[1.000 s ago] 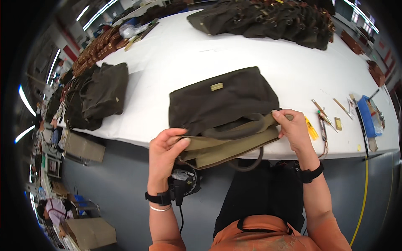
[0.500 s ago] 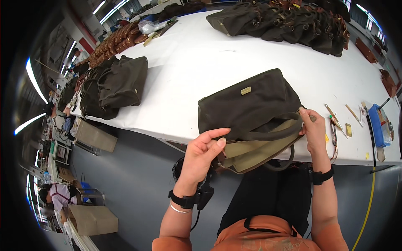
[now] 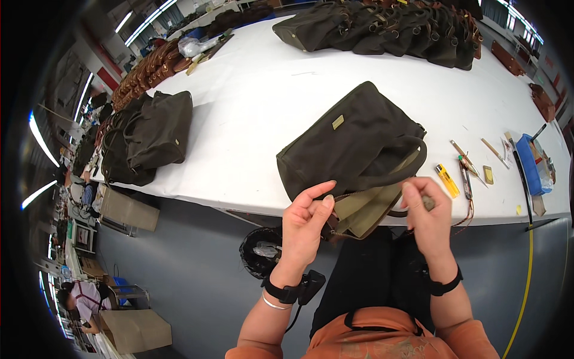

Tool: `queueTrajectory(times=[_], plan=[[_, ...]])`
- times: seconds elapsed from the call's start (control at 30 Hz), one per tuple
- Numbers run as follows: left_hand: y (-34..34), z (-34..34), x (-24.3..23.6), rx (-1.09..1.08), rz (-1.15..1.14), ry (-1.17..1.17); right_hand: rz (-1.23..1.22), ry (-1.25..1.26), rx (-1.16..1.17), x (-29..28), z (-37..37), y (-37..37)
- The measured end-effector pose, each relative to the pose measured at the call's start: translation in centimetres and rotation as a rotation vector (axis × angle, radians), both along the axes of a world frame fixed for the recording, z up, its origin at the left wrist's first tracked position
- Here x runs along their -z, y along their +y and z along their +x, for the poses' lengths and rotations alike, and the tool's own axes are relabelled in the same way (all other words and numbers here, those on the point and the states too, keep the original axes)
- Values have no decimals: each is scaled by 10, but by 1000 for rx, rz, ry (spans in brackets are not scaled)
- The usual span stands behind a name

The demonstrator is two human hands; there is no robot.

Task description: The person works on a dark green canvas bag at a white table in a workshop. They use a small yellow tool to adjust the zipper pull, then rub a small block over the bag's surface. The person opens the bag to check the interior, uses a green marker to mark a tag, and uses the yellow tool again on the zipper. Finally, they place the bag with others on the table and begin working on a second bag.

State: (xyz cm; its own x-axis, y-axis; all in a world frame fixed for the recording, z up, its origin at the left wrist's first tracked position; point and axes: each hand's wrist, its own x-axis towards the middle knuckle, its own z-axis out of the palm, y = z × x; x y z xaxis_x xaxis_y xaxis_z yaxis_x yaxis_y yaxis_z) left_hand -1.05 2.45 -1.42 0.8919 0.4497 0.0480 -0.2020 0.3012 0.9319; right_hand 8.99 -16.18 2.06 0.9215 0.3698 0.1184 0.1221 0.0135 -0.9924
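Observation:
A dark olive handbag (image 3: 353,140) with a small metal plate lies tilted on the near table edge. Its zipped mouth gapes toward me, showing a khaki lining (image 3: 362,212). At the left end of the zip, my left hand (image 3: 304,224) is closed, thumb and fingers pinching the bag's edge. My right hand (image 3: 427,212) is curled beside the right side of the mouth, below the handle (image 3: 412,161). A small olive-grey lump (image 3: 428,203) shows between its fingers. Whether its fingertips also touch the bag, I cannot tell.
Right of the bag lie a yellow lighter (image 3: 447,180), thin hand tools (image 3: 466,176), a small yellowish block (image 3: 488,175) and a blue tray (image 3: 532,164). Dark handbags stand at the left (image 3: 158,131) and in a row at the back (image 3: 382,33). Brown leather pieces (image 3: 149,72) line the far left.
My right hand has left the bag's right end and moved left toward the mouth. The bag has turned, its right side swinging away from me. The lighter has come into sight.

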Motion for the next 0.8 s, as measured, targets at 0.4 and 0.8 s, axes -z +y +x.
queueTrajectory(times=[0.4,0.8], plan=[[-15,11,5,-7,-4,24,-69,-62,-375,5,-15,13],[-17,20,7,67,-117,50,-183,-548,-49,12,-13,33]])
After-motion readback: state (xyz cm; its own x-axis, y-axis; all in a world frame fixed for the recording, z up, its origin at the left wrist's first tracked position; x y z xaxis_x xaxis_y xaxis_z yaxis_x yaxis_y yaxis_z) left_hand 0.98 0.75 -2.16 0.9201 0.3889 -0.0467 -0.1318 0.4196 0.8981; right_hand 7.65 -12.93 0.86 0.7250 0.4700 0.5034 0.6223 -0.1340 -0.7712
